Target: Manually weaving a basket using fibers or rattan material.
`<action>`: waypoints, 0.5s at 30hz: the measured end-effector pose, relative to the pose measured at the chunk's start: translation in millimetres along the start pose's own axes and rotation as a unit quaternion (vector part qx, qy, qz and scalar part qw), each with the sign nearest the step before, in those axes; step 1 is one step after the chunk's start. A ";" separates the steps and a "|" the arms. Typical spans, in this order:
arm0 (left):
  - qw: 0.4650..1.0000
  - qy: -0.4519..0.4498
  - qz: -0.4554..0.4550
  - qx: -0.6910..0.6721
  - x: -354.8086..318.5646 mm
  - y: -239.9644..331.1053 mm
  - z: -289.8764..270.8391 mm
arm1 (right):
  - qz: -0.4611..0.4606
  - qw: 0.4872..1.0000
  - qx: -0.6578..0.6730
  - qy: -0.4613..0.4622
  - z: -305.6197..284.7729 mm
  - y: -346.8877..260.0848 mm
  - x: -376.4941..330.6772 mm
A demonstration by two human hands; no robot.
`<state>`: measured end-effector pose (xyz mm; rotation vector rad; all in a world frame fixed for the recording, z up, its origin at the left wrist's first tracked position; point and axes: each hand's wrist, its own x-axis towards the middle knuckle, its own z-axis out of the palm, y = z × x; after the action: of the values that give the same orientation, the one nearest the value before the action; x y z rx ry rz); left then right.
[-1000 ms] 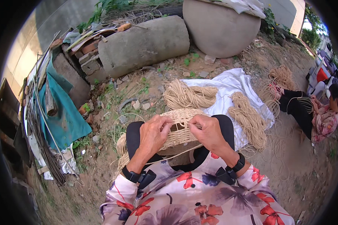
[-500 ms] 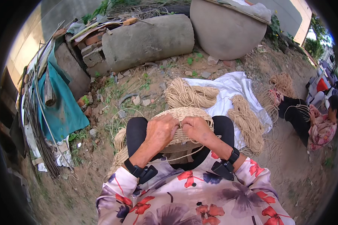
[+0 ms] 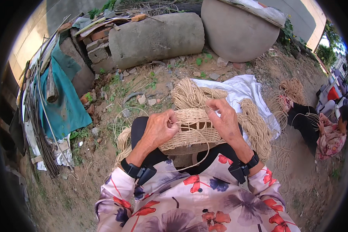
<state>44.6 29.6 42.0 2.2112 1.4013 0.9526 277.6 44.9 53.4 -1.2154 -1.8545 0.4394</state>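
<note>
A partly woven basket (image 3: 190, 139) of tan straw cord rests on my lap, between my knees. Below its rim runs an open band crossed by a few upright cords, with denser weaving beneath. My left hand (image 3: 159, 127) is closed, its fingers curled at the left end of this band. At the right end of the rim, my right hand (image 3: 224, 120) grips the basket between thumb and bent fingers. A loose cord (image 3: 208, 150) hangs in a loop over the basket's front and runs down toward my lap. The fingertips of both hands are partly hidden.
Bundles of tan cord (image 3: 255, 129) lie on and beside a white sheet (image 3: 243, 87). More cord (image 3: 123, 143) is by my left knee. At the right sits another person (image 3: 330, 133) with cord. A concrete cylinder (image 3: 156, 40), a large rounded vessel (image 3: 239, 33) and teal cloth (image 3: 62, 96) stand around.
My hands have moved apart from the middle of the basket to its two sides. The open band and the loop of cord across the front now show between them.
</note>
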 end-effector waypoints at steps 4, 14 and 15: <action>0.927 -0.027 -0.108 -0.358 -9.8 -13.6 1.2 | 0.000 0.996 0.089 -0.028 8.0 -3.3 9.0; 0.822 0.048 -0.056 -0.564 -27.3 26.4 -52.2 | -0.033 0.908 0.366 -0.202 39.6 -73.5 -2.4; 0.799 0.055 -0.060 -0.596 -28.0 26.0 -50.1 | -0.033 0.908 0.365 -0.204 41.9 -69.6 -6.7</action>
<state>18.6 -9.8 83.7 1.0911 0.5835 1.3830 205.2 13.2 73.3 -0.5660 -1.7873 1.2918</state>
